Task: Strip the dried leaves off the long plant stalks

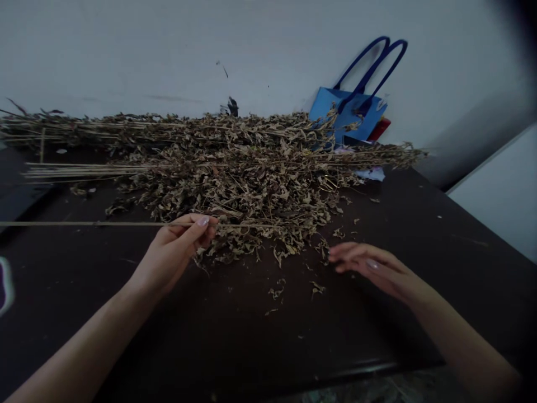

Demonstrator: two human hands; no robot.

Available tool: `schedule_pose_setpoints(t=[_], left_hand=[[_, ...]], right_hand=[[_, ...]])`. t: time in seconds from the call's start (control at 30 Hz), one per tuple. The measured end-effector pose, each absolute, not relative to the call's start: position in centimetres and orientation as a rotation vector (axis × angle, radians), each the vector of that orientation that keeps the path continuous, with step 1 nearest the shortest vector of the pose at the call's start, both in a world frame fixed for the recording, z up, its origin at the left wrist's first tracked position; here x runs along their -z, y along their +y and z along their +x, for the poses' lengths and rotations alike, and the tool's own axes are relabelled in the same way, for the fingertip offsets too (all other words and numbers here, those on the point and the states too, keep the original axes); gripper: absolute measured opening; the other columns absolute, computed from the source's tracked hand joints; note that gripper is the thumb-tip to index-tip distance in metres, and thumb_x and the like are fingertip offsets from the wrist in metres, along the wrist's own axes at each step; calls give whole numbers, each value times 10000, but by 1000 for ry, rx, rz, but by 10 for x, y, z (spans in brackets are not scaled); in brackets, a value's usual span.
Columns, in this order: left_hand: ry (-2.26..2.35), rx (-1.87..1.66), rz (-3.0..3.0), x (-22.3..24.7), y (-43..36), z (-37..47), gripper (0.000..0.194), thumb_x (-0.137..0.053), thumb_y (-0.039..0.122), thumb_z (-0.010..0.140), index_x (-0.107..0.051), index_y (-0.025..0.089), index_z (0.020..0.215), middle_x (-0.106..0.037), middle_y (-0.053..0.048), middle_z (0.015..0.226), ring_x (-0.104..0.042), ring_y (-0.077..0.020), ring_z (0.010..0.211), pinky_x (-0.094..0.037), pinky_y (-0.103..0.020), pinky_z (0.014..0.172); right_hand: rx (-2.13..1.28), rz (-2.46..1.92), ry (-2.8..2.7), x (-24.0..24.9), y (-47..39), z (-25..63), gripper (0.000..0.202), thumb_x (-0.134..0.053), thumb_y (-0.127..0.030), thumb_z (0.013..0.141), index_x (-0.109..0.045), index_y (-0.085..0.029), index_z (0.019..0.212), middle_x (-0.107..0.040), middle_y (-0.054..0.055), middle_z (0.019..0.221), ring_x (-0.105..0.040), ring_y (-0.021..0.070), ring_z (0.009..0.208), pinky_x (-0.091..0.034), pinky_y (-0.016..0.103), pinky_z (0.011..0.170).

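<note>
My left hand (184, 240) pinches a long, thin dried plant stem (104, 224) between thumb and fingers. The bare end of the stem runs off the left edge of the view, and its leafy part lies to the right, over the front of a heap of dried leafy stalks (251, 184). To the right of the heap's front edge, my right hand (373, 266) is held over the table with fingers stretched out and nothing in them. Its fingertips are near a small curled leaf (323, 249); whether they touch cannot be made out.
A dark table (235, 341) carries the heap, with loose leaf bits (318, 288) scattered in front. At the back right, a blue bag (356, 112) with dark blue handles leans near the pale wall (168, 50). A white-edged purple object (5, 285) shows at the left edge.
</note>
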State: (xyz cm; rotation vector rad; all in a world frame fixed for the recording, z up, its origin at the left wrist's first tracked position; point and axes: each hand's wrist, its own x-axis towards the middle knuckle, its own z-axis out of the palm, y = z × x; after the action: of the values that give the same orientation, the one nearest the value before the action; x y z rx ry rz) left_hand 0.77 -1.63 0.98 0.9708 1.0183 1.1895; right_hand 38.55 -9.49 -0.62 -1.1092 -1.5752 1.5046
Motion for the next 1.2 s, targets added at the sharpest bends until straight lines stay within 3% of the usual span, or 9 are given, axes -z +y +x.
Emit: schedule_pose_setpoints(t=[0.07, 0.13, 0.3, 0.43, 0.57, 0.73, 0.83, 1.2], left_hand=[[1017, -1197, 964, -11, -16, 6, 130, -724, 301, 708, -685, 177, 705, -640, -13, 811, -541, -101, 714, -458, -175, 646], [1023, -1184, 978, -12, -16, 5, 137, -719, 309, 715, -687, 175, 721, -637, -13, 806, -542, -98, 710, -452, -175, 639], [1057, -1182, 1004, -14, -17, 5, 180, -729, 348, 695, -694, 176, 736, -651, -14, 800, -548, -105, 703, -451, -187, 624], [1079, -1189, 996, -15, -15, 5, 200, -731, 364, 689, -696, 174, 740, -643, -14, 781, -546, -111, 696, -451, -194, 617], [1060, -1179, 1008, -13, -15, 4, 197, -719, 354, 711, -690, 164, 748, -629, -22, 774, -529, -105, 688, -442, -192, 620], [1036, -1160, 1009, -10, -16, 4, 185, -711, 339, 726, -681, 159, 753, -613, -22, 797, -528, -109, 720, -433, -193, 635], [1012, -1116, 1069, -7, -16, 3, 176, -674, 341, 765, -682, 166, 777, -592, -14, 766, -517, -105, 697, -421, -201, 631], [983, -1028, 1245, -2, -20, 5, 173, -599, 335, 833, -667, 175, 833, -559, -7, 752, -482, -96, 674, -390, -208, 627]], right_hand=[[-1888, -1007, -1762, -1, -88, 375, 313, -474, -428, 885, -637, -181, 989, -619, 127, 1072, -617, 212, 944, -508, 399, 812], [-2137, -928, -1860, -3, -84, 365, 342, -482, -426, 884, -626, -154, 1033, -620, 136, 1061, -626, 201, 927, -517, 379, 789], [-1606, -995, -1843, -4, -78, 330, 259, -471, -350, 904, -593, -189, 1067, -473, 130, 1293, -487, 181, 1173, -418, 370, 949], [-2046, -530, -2175, -14, -80, 295, 274, -469, -327, 897, -612, -175, 1074, -609, 113, 1129, -589, 164, 1031, -473, 308, 871], [-1504, -867, -2131, -14, -63, 281, 203, -518, -273, 871, -623, -191, 1025, -573, 98, 1180, -557, 174, 1056, -462, 330, 883], [-922, -1159, -1562, -22, -34, 279, 188, -471, -299, 903, -619, -183, 895, -619, 43, 821, -580, 120, 686, -488, 247, 602], [-732, -1165, -1438, -22, -33, 269, 155, -506, -299, 886, -617, -192, 885, -597, 20, 776, -539, 100, 611, -456, 224, 530], [-422, -1281, -1739, 0, -44, 272, 127, -512, -245, 877, -631, -213, 912, -590, 37, 874, -552, 148, 763, -459, 282, 660]])
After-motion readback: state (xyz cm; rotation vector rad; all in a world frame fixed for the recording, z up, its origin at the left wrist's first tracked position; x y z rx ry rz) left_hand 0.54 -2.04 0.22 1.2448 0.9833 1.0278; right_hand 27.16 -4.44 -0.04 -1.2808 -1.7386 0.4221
